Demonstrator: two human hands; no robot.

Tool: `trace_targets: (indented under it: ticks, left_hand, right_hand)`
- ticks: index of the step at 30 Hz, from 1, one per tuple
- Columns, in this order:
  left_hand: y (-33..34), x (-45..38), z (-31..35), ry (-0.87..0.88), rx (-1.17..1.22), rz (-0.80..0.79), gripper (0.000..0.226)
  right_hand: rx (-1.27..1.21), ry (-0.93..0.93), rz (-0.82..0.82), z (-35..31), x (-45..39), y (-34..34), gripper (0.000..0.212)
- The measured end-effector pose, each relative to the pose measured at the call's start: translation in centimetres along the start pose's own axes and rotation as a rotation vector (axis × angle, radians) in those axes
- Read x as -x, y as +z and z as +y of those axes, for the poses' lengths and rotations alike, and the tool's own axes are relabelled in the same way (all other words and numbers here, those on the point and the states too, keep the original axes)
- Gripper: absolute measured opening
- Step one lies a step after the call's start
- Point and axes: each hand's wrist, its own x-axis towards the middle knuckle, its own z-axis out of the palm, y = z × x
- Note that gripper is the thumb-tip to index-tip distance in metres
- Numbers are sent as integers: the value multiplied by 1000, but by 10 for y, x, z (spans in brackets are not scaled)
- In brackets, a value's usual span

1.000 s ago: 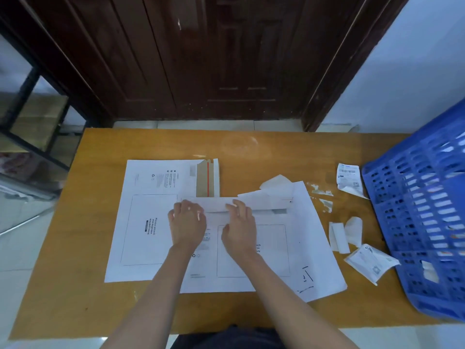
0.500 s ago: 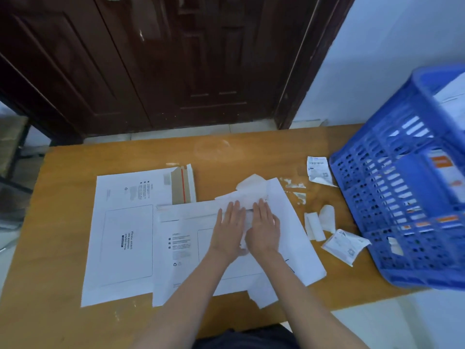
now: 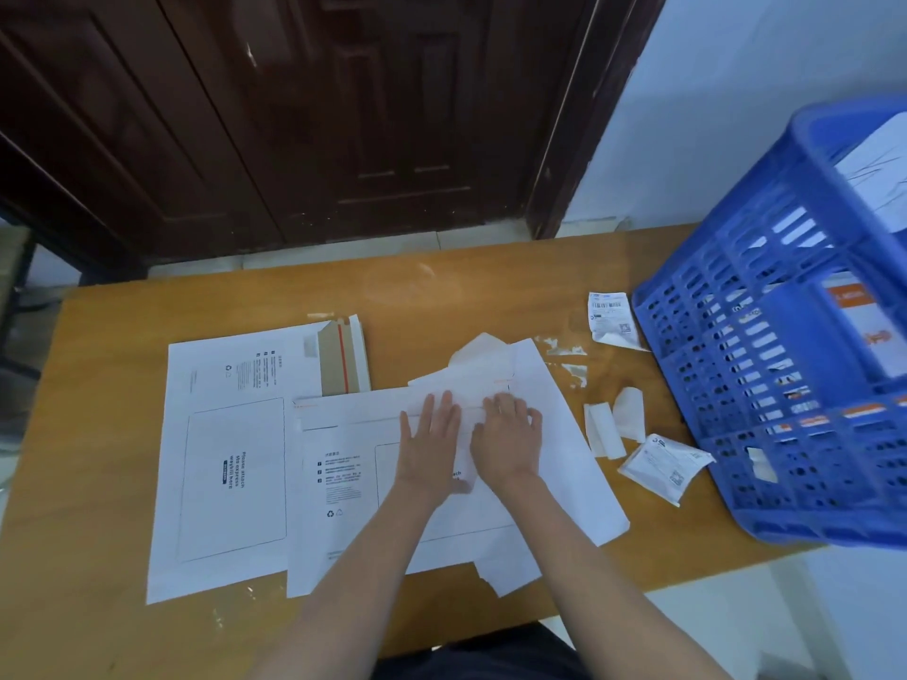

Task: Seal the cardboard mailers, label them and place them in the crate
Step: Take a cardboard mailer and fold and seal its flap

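Note:
A white cardboard mailer (image 3: 353,488) lies flat in front of me with its flap folded down along the far edge. My left hand (image 3: 429,441) and my right hand (image 3: 508,439) rest side by side, palms down with flat fingers, on the flap's right part. Another white mailer (image 3: 226,458) lies to the left, its brown flap with a red strip (image 3: 343,358) open. A third mailer (image 3: 564,449) sticks out under the first on the right. The blue crate (image 3: 765,409) stands at the right, with mailers inside.
The wooden table (image 3: 98,385) carries crumpled labels (image 3: 611,316) and label backing scraps (image 3: 662,466) between the mailers and the crate. Peeled strip scraps (image 3: 613,424) lie near them. A dark wooden door stands behind the table, a white wall at the right.
My hands have slid rightward along the mailer's flap, from its left part and middle a second ago to side by side on its right part. My view has turned right toward the crate.

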Motion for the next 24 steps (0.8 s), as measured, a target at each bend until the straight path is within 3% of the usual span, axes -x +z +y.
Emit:
trace_targets:
  ticks: [4,6,9,11,12,17,20,24]
  left_hand:
    - [0,0,-1,15,14,-1,108]
    - [-1,2,-5,24,117,52,96]
    - [-2,9,-16,-49,397,365,76]
    - [-3,19,-27,-239,535,536,70]
    - [0,25,-36,-342,557,549,69]
    - [25,45,-83,-640,417,317,66]
    - [29,46,-89,-625,338,178,67]
    - [22,39,-96,-629,339,191,64]
  right_hand:
    - [45,-32,-47,1,-4,-1,47]
    - [47,-23,-97,3,-18,-16,42]
    - [-31,-1,-93,6,-33,-33,40]
    - [-102,26,-15,3,-31,-34,38]
    - [-110,34,-2,-1,-28,-33,37]
    - [-54,110,-76,-16,-10,-11,46]
    - [-24,101,-92,-18,-3,2,57]
    - [122,2,-106,-11,-8,0,58]
